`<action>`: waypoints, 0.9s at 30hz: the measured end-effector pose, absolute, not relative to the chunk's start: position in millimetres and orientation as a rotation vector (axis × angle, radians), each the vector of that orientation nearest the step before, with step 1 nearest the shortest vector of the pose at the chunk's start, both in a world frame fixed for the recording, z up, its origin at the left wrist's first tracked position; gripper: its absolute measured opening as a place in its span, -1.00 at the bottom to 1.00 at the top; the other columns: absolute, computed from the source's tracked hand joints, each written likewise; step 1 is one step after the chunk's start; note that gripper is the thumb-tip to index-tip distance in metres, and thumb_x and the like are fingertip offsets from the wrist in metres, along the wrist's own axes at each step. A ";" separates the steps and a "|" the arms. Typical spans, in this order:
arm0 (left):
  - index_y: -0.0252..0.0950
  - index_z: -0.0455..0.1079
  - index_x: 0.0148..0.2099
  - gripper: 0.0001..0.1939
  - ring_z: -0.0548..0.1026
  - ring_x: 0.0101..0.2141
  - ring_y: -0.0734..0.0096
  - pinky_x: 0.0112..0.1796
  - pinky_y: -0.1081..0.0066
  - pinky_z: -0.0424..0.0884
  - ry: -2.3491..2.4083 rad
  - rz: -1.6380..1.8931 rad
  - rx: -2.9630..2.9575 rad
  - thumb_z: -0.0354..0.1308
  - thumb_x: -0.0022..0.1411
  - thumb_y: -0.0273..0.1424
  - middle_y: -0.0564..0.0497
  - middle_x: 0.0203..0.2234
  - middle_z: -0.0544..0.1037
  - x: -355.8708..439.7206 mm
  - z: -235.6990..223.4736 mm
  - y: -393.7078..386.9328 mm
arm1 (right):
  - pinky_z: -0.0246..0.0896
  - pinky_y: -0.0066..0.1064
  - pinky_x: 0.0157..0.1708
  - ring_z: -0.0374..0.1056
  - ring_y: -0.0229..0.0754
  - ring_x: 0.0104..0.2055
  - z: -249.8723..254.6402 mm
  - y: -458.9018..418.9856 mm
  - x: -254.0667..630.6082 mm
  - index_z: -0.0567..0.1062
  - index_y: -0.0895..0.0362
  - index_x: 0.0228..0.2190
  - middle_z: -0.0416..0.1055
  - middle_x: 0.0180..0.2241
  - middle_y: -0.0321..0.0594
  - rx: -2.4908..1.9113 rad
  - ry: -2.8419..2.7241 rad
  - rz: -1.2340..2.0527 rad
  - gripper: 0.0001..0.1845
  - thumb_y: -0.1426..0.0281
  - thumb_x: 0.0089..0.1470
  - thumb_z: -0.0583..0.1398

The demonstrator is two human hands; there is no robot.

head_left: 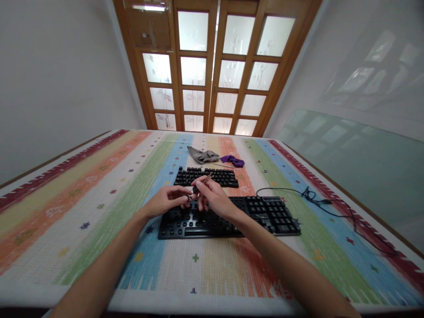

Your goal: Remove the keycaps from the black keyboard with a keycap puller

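Note:
My left hand (167,201) is closed in a pinch at the left part of a black full-size keyboard (205,231); what its fingertips hold is too small to make out. Close against them, my right hand (215,196) has its fingers closed round a thin brownish tool (208,177), whose kind I cannot tell. A small black piece (194,190), like a keycap, shows between the two hands. On the keyboard's left and middle, many key positions appear bare of caps, while the number pad (281,216) keeps its caps. Loose black keycaps (225,177) lie in rows just behind.
A grey cloth (202,155) and a purple cloth (232,160) lie farther back, with a thin rod (220,165) in front of them. The keyboard's black cable (318,201) runs right across the striped tablecloth (109,234). Glazed wooden doors (212,70) stand beyond the table.

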State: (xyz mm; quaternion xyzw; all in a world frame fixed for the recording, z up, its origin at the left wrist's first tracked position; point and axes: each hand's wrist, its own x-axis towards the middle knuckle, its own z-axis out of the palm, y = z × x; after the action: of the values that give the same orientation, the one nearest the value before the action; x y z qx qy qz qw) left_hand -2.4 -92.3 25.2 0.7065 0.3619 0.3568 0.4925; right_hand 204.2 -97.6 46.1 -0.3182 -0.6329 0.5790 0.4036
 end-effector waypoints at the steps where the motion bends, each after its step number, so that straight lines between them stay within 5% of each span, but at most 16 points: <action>1: -0.30 0.51 -0.08 -0.61 0.58 -0.37 0.31 -0.34 0.34 0.51 0.875 0.853 1.679 0.30 0.13 -0.15 -0.08 -0.31 0.64 -2.4 24.5 -92.5 | 0.02 -0.62 -0.77 0.29 -0.39 -0.69 46.6 -97.1 206.5 0.31 0.14 -0.22 0.38 -0.48 -0.35 -0.805 -1.590 1.452 -0.70 0.14 0.26 0.06; 18: -0.32 0.41 -0.06 -0.59 0.62 -0.27 0.27 -0.14 0.20 0.55 0.887 0.975 1.595 0.33 0.13 -0.20 -0.15 -0.16 0.61 3.5 14.6 -91.7 | 0.18 -0.51 -0.54 0.25 -0.39 -0.62 49.6 -100.5 217.9 0.37 0.14 -0.24 0.35 -0.43 -0.34 -0.890 -1.818 1.087 -0.74 0.22 0.31 0.02; 27: -0.28 0.52 -0.14 -0.74 0.56 -0.26 0.31 -0.16 0.28 0.52 1.107 1.178 1.986 0.28 0.17 -0.24 -0.07 -0.24 0.60 4.5 19.1 -93.3 | 0.20 -0.40 -0.23 0.36 -0.22 -0.32 62.5 -98.8 208.4 0.42 0.16 -0.28 0.40 -0.39 -0.25 -0.960 -2.006 0.765 -0.81 0.35 0.31 0.05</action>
State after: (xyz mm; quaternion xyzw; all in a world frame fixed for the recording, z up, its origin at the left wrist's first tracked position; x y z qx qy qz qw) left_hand 4.5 -93.3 19.1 0.7432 0.4140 0.4409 0.2863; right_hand 208.4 -98.8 62.5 -0.3769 -0.7874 0.3001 0.3847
